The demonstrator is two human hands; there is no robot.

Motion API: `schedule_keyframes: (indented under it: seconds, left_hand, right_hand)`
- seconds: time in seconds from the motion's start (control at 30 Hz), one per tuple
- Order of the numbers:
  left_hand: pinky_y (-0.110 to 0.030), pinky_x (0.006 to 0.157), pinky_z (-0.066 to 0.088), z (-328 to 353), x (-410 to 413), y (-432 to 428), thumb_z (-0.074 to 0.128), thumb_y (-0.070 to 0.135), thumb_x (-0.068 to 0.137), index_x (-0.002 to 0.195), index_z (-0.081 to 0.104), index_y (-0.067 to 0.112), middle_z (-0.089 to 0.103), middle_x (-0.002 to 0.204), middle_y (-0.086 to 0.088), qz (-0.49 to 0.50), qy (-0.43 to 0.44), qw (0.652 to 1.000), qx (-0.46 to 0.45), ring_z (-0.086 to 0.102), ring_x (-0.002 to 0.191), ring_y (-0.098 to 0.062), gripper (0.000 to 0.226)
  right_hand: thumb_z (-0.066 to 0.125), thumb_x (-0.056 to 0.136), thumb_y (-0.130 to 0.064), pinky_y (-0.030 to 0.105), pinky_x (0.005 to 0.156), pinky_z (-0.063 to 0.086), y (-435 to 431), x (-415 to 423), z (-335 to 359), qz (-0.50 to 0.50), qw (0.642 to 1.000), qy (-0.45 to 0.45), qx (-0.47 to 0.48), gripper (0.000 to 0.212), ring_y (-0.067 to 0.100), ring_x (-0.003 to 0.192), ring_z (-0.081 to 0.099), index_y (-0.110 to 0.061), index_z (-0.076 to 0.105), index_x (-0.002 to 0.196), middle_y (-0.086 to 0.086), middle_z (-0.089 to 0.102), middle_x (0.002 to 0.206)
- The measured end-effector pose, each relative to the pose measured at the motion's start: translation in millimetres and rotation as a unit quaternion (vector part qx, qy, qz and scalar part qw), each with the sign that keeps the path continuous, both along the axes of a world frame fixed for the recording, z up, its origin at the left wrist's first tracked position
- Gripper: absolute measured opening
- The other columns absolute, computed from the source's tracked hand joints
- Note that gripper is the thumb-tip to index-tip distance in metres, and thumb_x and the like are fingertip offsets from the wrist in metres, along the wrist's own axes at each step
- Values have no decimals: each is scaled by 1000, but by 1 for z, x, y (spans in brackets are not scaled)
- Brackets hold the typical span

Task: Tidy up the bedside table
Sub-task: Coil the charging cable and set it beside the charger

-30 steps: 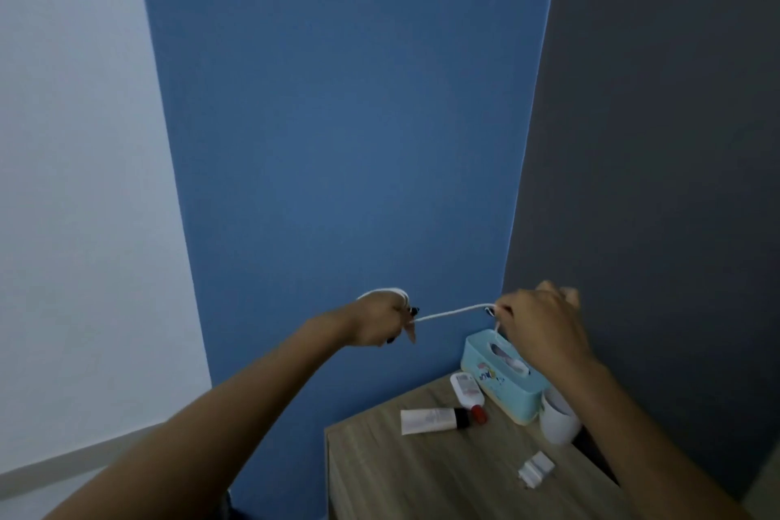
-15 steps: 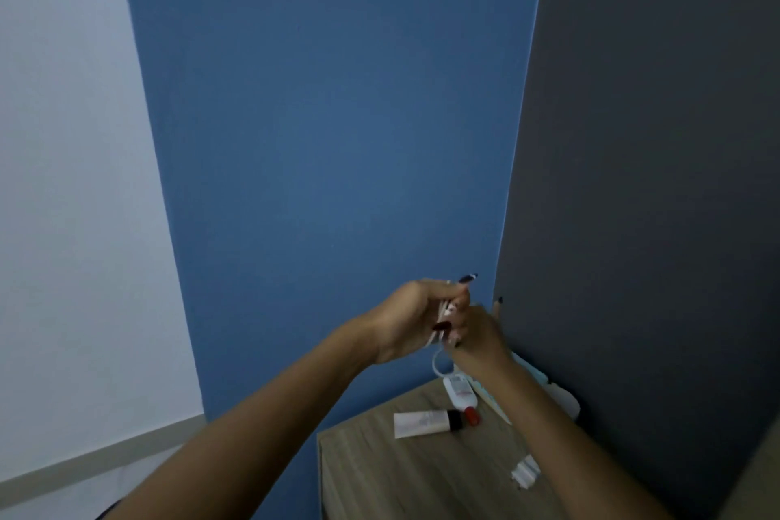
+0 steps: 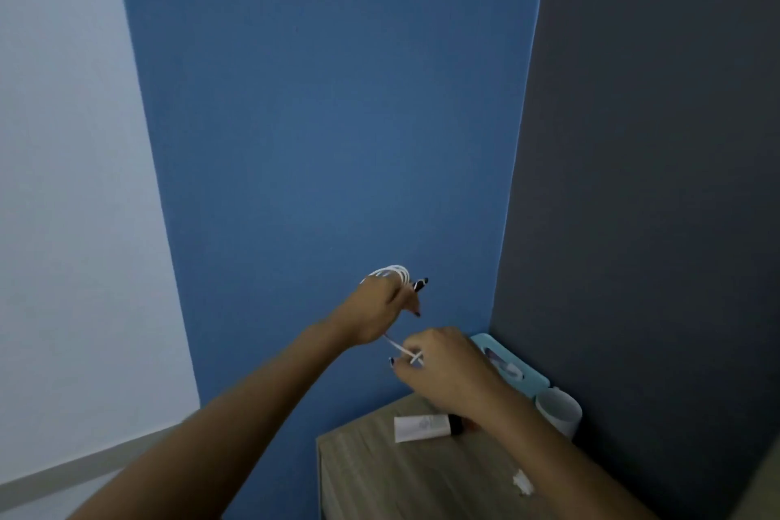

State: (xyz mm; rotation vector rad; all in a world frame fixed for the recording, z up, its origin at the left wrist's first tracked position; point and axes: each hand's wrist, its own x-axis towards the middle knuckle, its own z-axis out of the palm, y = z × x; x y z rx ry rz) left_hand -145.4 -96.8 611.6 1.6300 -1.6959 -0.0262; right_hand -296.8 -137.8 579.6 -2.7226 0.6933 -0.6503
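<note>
Head view. Both hands are raised above the far end of the bedside table (image 3: 380,477). The left hand (image 3: 377,308) has its fingers curled, with the white cable (image 3: 392,272) looped round them. The right hand (image 3: 447,367), lower and just beside it, pinches the cable's free end between thumb and fingertips. A short run of cable slants between the two hands, so the task's thing is in the air, clear of the tabletop.

Hazards, as judged:
- The loops sit high on the left fingers and could slide off if the right hand pulls the tail too hard. The coil would then spring apart.
- A tail released too soon may unwind the last turn.
- The right forearm hangs over the white tube (image 3: 422,428) and passes near the white cup (image 3: 557,410) — a careless drop of the arm could roll the one or tip the other.

Count:
- Hands: two.
- Cable: one, in several loops whose number is too blurred to fix.
- Tube: one, black-capped and lying flat.
- Blue tissue box (image 3: 506,367): one, in the corner.
- Cup: one, just beside the box.
- Small white piece (image 3: 523,481): one, near the front edge — its kind cannot be told.
</note>
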Motion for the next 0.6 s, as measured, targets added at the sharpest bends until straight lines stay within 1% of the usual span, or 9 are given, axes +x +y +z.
schedule_keyframes:
  seconds: [0.07, 0.1, 0.17, 0.27, 0.33, 0.37, 0.43, 0.5, 0.6]
  left_hand:
    - [-37, 73, 44, 1, 0, 8, 41, 13, 96, 65, 48, 13, 55, 78, -6, 9, -181, 983, 26, 54, 73, -22, 31]
    - [-38, 72, 43, 2, -1, 12, 42, 17, 95, 68, 46, 13, 55, 79, -7, 19, -240, 970, 39, 53, 73, -26, 28]
    - [-36, 70, 42, 2, 3, 20, 37, 28, 94, 69, 48, 11, 56, 79, -4, 43, -272, 961, 39, 53, 73, -24, 33]
    - [-23, 65, 38, 10, 5, 34, 25, 41, 96, 56, 53, 12, 52, 68, 2, 32, -114, 993, 13, 52, 66, -7, 57]
    - [-16, 57, 33, 17, -3, 37, 29, 44, 98, 53, 52, 6, 49, 56, 3, 2, 27, 999, 31, 45, 51, -5, 63]
    - [-16, 52, 31, 20, -10, 37, 33, 45, 97, 54, 49, 6, 45, 50, 4, -34, 110, 992, 54, 39, 45, -5, 61]
    - [-18, 42, 25, 25, -27, 35, 42, 39, 92, 56, 40, 11, 36, 44, 4, -135, 281, 943, 113, 28, 39, -10, 46]
    - [-19, 39, 21, 33, -38, 31, 43, 28, 90, 58, 34, 15, 29, 44, 5, -237, 421, 862, 155, 22, 36, -9, 36]
    - [-20, 38, 19, 48, -49, 20, 39, 20, 94, 57, 34, 18, 30, 42, 6, -307, 548, 766, 138, 25, 33, -7, 38]
  right_hand:
    - [52, 75, -64, 35, 50, 40, -5, -12, 18, 5, 1000, -20, 20, 62, 19, 50, 53, -4, 61, 64, 12, 60, 57]
    - [50, 71, -72, 33, 48, 36, -9, -20, 28, 5, 999, -35, 38, 69, 14, 45, 48, -5, 63, 62, 9, 60, 54]
    - [53, 72, -74, 26, 46, 30, -20, -38, 49, 10, 995, -67, 80, 65, 6, 41, 41, -14, 64, 53, -3, 55, 44]
    - [61, 77, -62, 24, 50, 28, -40, -59, 74, 27, 987, -88, 128, 51, 7, 45, 37, -17, 67, 54, -7, 44, 45]
    - [64, 80, -51, 27, 55, 29, -55, -60, 80, 33, 983, -114, 139, 43, 7, 50, 38, -14, 69, 60, -1, 47, 52]
    - [65, 83, -46, 28, 57, 29, -61, -57, 83, 30, 980, -138, 143, 38, 9, 52, 39, -15, 70, 63, 4, 47, 53]
    - [63, 87, -39, 27, 60, 29, -67, -46, 85, 28, 963, -206, 174, 31, 11, 54, 41, -16, 70, 67, 13, 45, 56]
    - [62, 88, -36, 27, 58, 30, -69, -30, 82, 22, 938, -261, 226, 29, 10, 52, 39, -18, 70, 68, 7, 42, 56]
    - [61, 85, -39, 27, 53, 32, -59, 1, 73, -5, 903, -308, 300, 24, 13, 52, 39, -24, 67, 67, 5, 46, 60]
